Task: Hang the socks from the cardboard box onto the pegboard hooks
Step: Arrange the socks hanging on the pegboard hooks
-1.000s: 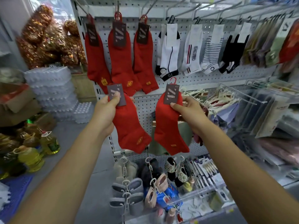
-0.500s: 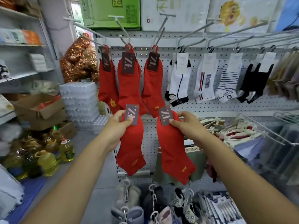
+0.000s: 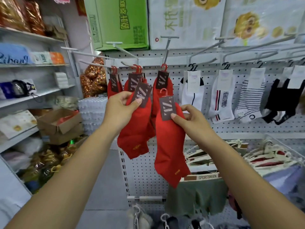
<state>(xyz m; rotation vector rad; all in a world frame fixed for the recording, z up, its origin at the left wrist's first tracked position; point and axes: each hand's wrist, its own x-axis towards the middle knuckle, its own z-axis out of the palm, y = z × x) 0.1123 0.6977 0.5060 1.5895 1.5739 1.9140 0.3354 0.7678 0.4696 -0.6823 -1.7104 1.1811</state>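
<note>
At the left edge, mid-frame, the open brown cardboard box sits on a shelf, well apart from my hands. Just left of centre, my left hand pinches the dark paper tag of a red sock, thumb pressed on the card so the sock hangs free and its hook stays uppermost (that hook is hidden against the hung socks). Right of centre, my right hand pinches a second red sock the same way, red plastic hook clear. Both sit just below the white pegboard hooks near the top.
</note>
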